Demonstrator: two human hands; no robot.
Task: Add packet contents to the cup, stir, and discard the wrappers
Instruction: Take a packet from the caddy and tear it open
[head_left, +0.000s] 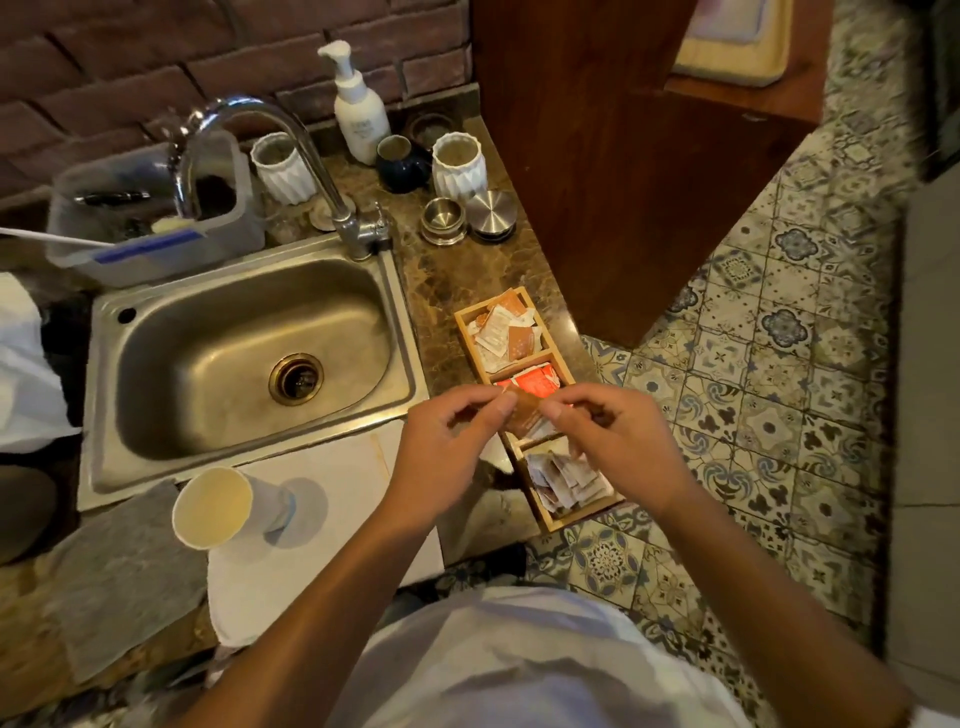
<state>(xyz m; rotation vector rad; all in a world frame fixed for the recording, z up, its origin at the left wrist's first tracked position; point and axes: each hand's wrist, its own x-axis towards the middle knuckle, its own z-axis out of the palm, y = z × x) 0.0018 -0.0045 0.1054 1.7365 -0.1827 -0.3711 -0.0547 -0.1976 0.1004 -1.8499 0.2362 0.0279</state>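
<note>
A small brown packet (525, 413) is pinched at its top edge between my left hand (452, 457) and my right hand (608, 441), held above the middle section of a wooden three-part box (465, 325) full of packets. A white paper cup (215, 506) stands on a white cloth (343, 483) in front of the sink, to the left of my hands. The cup looks empty inside.
A steel sink (249, 364) with a tap (291, 135) fills the left. Behind stand a soap pump bottle (358, 109), two white ribbed holders (457, 163), a dark mug (400, 161) and metal lids (491, 213). A grey cloth (124, 571) lies at the lower left.
</note>
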